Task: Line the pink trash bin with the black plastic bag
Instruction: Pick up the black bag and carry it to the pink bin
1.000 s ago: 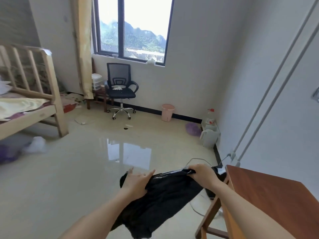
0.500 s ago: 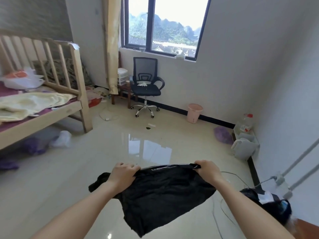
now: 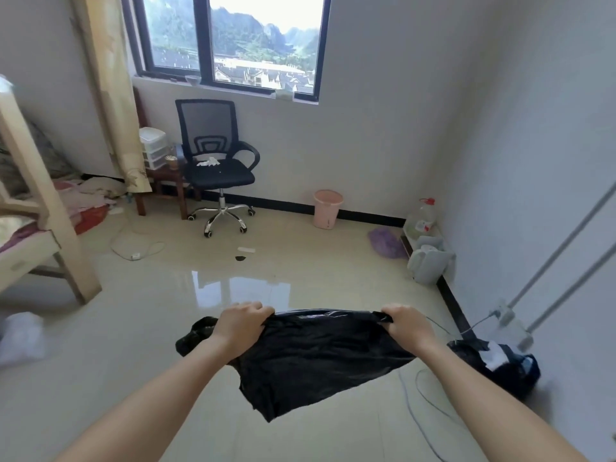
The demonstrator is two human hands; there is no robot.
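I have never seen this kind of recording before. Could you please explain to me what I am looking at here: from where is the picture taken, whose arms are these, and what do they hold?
There is no machine here. A person wears a wide-angle camera on the head, so the picture looks forward and down, and the two bare arms at the bottom are that person's own.

The left hand and the right hand each grip the top edge of a black plastic bag, stretched between them, with the rest hanging down above the floor.

The bag is meant for the pink trash bin, which stands across the room against the far wall, under the window. It looks unlined.

Left of the bin is a black office chair. Part of a wooden bed frame shows at the left edge. In the right corner stand a white kettle and a clear bottle with a red cap.
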